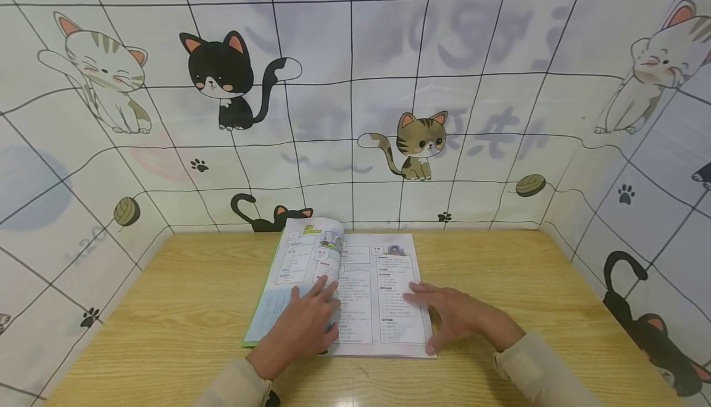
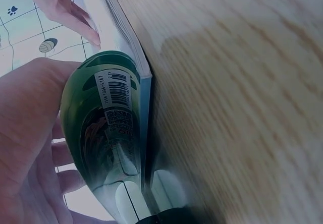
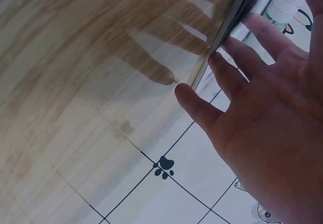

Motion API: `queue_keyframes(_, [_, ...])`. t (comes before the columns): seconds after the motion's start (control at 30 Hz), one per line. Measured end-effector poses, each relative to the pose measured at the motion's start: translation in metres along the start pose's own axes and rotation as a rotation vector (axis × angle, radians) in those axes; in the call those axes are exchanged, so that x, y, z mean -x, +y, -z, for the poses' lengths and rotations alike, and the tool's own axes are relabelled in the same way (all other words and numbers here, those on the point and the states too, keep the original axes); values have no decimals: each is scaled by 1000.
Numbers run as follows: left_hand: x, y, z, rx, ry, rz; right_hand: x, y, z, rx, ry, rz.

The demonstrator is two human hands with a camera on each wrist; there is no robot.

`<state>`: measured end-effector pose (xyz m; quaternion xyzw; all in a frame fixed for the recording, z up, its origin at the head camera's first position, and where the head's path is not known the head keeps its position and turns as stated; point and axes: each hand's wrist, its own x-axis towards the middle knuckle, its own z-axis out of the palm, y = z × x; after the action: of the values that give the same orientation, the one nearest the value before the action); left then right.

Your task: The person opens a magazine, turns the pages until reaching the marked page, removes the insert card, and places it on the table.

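An open magazine (image 1: 355, 308) with printed text and small pictures lies on the wooden table. Its left side curves upward, and its green back cover (image 2: 118, 148) with a barcode shows in the left wrist view. My left hand (image 1: 308, 320) rests over the lower left page near the fold, fingers extended. On the other side, my right hand (image 1: 458, 314) touches the right page with spread fingers, its thumb at the lower right corner. Seen from the right wrist, the fingertips (image 3: 186, 90) of that hand are right at the edge of the pages.
The pale wooden table (image 1: 183, 308) extends on both sides of the magazine. Behind it and at both sides hangs a white gridded cloth (image 1: 355, 110) printed with cartoon cats, paw prints and yarn balls.
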<state>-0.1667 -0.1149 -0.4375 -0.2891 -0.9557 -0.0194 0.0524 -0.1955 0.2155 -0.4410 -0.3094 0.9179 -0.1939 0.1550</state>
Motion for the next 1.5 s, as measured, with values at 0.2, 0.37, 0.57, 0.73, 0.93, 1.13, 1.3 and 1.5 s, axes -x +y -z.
queue_keyframes(0.2, [0,-1,-1,7,-2,2,1,1,0,0,14,29])
queue_keyframes(0.37, [1,-1,-2,8,0,1,0,-1,1,-10,21,16])
queue_keyframes(0.57, [1,0,-2,10,37,-2,1,-9,6,-4,21,-39])
queue_keyframes(0.73, [0,3,-3,5,30,15,0,-13,10,5,30,-24])
queue_keyframes(0.93, [-1,5,-4,-1,-6,41,-2,-13,11,-7,36,-5])
queue_keyframes(1.13, [-1,6,-2,15,-16,40,-4,-11,11,-9,39,8])
queue_keyframes(1.3, [-1,7,-3,-10,-6,27,-6,-10,12,-12,58,27])
queue_keyframes(1.5, [-2,6,-5,-74,16,3,-7,-8,12,0,94,27])
